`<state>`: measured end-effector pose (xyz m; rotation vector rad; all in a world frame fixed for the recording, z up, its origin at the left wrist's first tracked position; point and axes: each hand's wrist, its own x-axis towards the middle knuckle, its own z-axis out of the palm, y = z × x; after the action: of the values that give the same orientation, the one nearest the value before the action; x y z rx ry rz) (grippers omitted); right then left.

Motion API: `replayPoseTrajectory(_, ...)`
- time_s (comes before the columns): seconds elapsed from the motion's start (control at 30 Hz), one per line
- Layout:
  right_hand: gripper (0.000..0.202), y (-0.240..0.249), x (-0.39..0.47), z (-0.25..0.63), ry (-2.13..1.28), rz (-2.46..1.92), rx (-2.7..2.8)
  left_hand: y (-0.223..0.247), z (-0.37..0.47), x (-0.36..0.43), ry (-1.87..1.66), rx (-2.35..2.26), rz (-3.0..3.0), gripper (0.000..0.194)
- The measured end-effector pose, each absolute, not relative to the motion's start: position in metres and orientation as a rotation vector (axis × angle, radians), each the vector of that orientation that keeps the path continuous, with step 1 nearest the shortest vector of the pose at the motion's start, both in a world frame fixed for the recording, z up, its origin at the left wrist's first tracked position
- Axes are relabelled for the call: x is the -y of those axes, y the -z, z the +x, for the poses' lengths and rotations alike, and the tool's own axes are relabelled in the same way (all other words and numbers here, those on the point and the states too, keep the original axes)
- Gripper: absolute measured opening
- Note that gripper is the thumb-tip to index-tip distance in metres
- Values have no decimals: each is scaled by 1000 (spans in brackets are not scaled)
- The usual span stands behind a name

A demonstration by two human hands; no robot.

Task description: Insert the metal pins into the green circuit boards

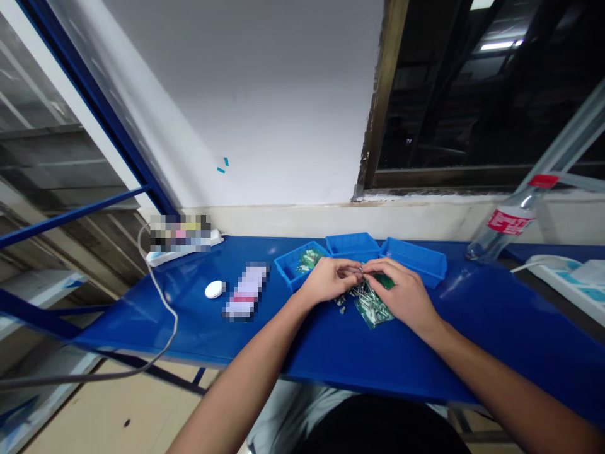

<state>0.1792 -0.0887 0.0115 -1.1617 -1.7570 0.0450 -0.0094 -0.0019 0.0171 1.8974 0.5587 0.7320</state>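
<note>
My left hand [331,279] and my right hand [401,293] meet fingertip to fingertip above the blue table [321,350]. The left fingers are pinched together, and whatever tiny piece lies between them is hidden. A dark green circuit board [385,281] shows between the thumb and fingers of my right hand, which is closed on it. Under the hands is a heap of slim silvery metal parts [371,306] on something flat and green. A few small dark metal bits [342,309] lie loose below my left fingers.
Behind the hands stand three blue bins: a left bin [288,272] with green and metal parts, a middle bin [352,244] and a right bin [420,261]. A phone [246,291], a round white object [214,289], a cable [165,302] and a bottle [508,224] are also around.
</note>
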Motion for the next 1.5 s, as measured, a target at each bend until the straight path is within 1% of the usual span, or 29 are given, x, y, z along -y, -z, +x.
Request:
replayPoseTrajectory(0.23, 13, -12, 89, 178, -105, -1186, 1737, -25, -14, 2, -698, -608, 1885, 35)
replayPoseTrajectory(0.47, 13, -14, 90, 175, -134, -1233, 1692, -19, -7, 7, -822, -652, 1963, 24)
replayPoseTrajectory(0.77, 22, -2, 84, 180, -601, -1222, 1427, -18, -6, 7, -920, -631, 2082, 16)
replayPoseTrajectory(0.9, 28, 2, 81, 180, -715, -1185, 1337, -18, -5, 5, -952, -618, 2113, 12)
replayPoseTrajectory(1.0, 25, 5, 79, 181, -707, -1182, 1345, -18, -5, 4, -961, -603, 2133, 9)
replayPoseTrajectory(1.13, 19, 8, 78, 181, -626, -1227, 1429, -18, -5, 5, -945, -585, 2150, 9)
replayPoseTrajectory(1.2, 19, 6, 79, 180, -562, -1260, 1473, -19, -5, 7, -942, -596, 2152, 10)
replayPoseTrajectory(1.27, 23, 3, 81, 179, -486, -1285, 1514, -21, -4, 10, -950, -614, 2145, 13)
replayPoseTrajectory(1.33, 20, -2, 83, 178, -406, -1298, 1558, -24, -5, 13, -949, -649, 2137, 14)
replayPoseTrajectory(1.4, 16, -7, 86, 178, -345, -1295, 1581, -26, -5, 16, -910, -683, 2133, 22)
replayPoseTrajectory(1.5, 15, -10, 88, 179, -305, -1280, 1595, -27, -6, 17, -836, -689, 2120, 32)
